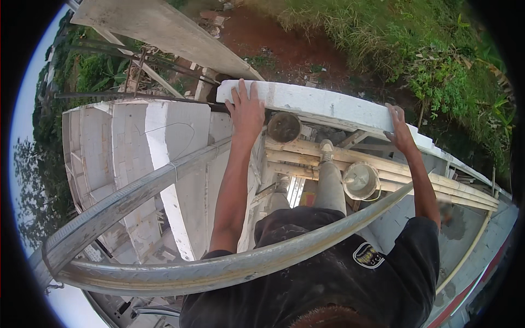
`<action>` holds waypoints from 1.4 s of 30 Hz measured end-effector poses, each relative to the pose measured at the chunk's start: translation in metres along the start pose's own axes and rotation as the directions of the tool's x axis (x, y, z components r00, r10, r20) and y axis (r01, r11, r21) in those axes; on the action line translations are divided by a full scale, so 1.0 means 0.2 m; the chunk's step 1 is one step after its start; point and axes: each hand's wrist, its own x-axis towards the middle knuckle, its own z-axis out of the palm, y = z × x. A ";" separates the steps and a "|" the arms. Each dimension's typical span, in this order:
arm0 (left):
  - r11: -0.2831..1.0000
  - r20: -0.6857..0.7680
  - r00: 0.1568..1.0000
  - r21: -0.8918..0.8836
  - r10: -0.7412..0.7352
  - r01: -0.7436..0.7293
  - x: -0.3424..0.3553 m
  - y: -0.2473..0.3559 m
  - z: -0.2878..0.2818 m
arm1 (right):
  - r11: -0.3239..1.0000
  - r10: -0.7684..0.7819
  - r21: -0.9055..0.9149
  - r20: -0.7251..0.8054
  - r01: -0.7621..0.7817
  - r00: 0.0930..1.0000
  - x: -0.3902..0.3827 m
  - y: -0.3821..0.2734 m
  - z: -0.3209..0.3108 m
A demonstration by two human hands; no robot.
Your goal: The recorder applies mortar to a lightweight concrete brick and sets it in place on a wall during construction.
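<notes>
A long row of white, lightweight-looking block (328, 101) tops the wall in front of me. My left hand (247, 109) lies on its left end, fingers spread and reaching toward the far edge. Farther right, my right hand (401, 128) clasps the white block, with fingers over its top and the thumb on the near side. Below the wall, a dark round bucket (284, 127) stands near my left hand. A pale bucket (361, 180) with grey contents and a wire handle stands right of my feet.
Bamboo poles (295, 157) run beneath my feet. A curved-looking metal channel (229, 269) crosses close in front of my body, joined to another rail (136, 191) at left. Block walls (131, 142) stand lower left. Beyond the wall lie red soil (279, 41) and tall grass (377, 33).
</notes>
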 end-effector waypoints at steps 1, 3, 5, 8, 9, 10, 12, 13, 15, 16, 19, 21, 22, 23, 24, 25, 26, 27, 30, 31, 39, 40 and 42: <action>0.999 -0.014 0.999 0.001 -0.035 0.035 -0.02 -0.01 0.02 | 0.999 -0.034 0.007 -0.023 0.034 0.999 -0.01 0.00 0.00; 0.997 0.007 1.000 -0.078 -0.027 0.028 -0.03 -0.04 0.04 | 0.999 -0.042 0.009 -0.032 0.042 0.999 -0.01 -0.02 0.00; 0.992 -0.013 1.000 -0.122 -0.028 0.026 -0.05 -0.07 0.06 | 0.999 -0.034 0.004 -0.018 0.034 0.999 0.00 -0.03 -0.01; 0.986 -0.040 0.999 -0.165 -0.026 0.019 -0.07 -0.09 0.07 | 1.000 -0.006 0.009 -0.010 0.006 1.000 0.02 -0.06 0.00; 0.983 -0.047 0.998 -0.180 -0.033 0.024 -0.07 -0.08 0.09 | 1.000 -0.004 0.009 -0.007 0.004 1.000 0.02 -0.06 0.00; 0.982 -0.054 0.998 -0.187 -0.039 0.028 -0.07 -0.08 0.09 | 1.000 0.000 0.009 -0.006 0.000 1.000 0.02 -0.06 0.00; 0.983 -0.064 0.997 -0.182 -0.036 0.024 -0.06 -0.09 0.10 | 0.999 -0.032 -0.003 -0.015 0.032 0.999 0.03 -0.03 0.01; 0.982 -0.074 0.996 -0.185 -0.045 0.031 -0.06 -0.09 0.10 | 0.998 -0.052 0.019 -0.018 0.052 0.999 0.03 -0.03 0.01; 0.986 -0.062 0.997 -0.162 -0.047 0.036 -0.07 -0.09 0.11 | 0.989 -0.125 0.085 0.015 0.124 0.992 0.02 -0.02 -0.04; 0.986 -0.075 0.995 -0.159 -0.064 0.051 -0.07 -0.09 0.10 | 0.978 -0.168 0.123 -0.021 0.169 0.986 0.01 0.03 -0.05; 0.993 -0.053 0.997 -0.106 -0.061 0.055 -0.08 -0.08 0.12 | 0.631 0.323 0.763 -0.097 -0.138 0.941 -0.02 0.15 -0.14; 0.993 -0.084 0.995 -0.109 -0.060 0.051 -0.10 -0.08 0.13 | 0.308 0.589 0.951 -0.166 -0.030 0.790 -0.02 0.33 -0.21; 0.993 -0.108 0.993 -0.113 -0.049 0.037 -0.10 -0.09 0.13 | 0.186 0.707 0.981 -0.170 0.051 0.686 -0.01 0.40 -0.23; 0.992 -0.119 0.992 -0.124 -0.052 0.037 -0.10 -0.09 0.13 | 0.140 0.762 0.987 -0.157 0.077 0.628 -0.01 0.49 -0.24; 0.989 -0.117 0.991 -0.140 -0.064 0.047 -0.12 -0.09 0.13 | 0.093 0.809 0.990 -0.137 0.106 0.571 -0.01 0.55 -0.22; 0.986 -0.118 0.990 -0.155 -0.079 0.060 -0.12 -0.09 0.12 | 0.056 0.822 0.995 -0.095 0.086 0.561 0.01 0.58 -0.17; 0.984 -0.130 0.988 -0.166 -0.084 0.062 -0.10 -0.08 0.12 | 0.040 0.811 0.998 -0.063 0.052 0.581 0.03 0.61 -0.10; 0.982 -0.119 0.989 -0.181 -0.082 0.060 -0.09 -0.08 0.13 | -0.022 0.753 1.000 0.005 0.018 0.658 0.08 0.60 -0.01; 0.978 -0.097 0.991 -0.195 -0.093 0.073 -0.09 -0.06 0.12 | 0.054 0.349 0.980 0.160 -0.190 0.923 0.31 0.32 0.21; 0.978 -0.093 0.991 -0.197 -0.094 0.074 -0.08 -0.07 0.12 | 0.013 0.404 0.984 0.158 -0.178 0.901 0.31 0.33 0.19; 0.977 -0.075 0.989 -0.179 -0.129 0.114 -0.12 -0.08 0.13 | 0.022 0.589 0.991 0.094 -0.132 0.803 0.15 0.52 0.00; 0.978 -0.086 0.988 -0.179 -0.124 0.108 -0.12 -0.08 0.14 | 0.027 0.586 0.990 0.097 -0.140 0.804 0.16 0.48 0.02; 0.978 -0.095 0.988 -0.181 -0.125 0.107 -0.12 -0.09 0.15 | -0.004 0.495 0.988 0.136 -0.154 0.858 0.18 0.40 0.09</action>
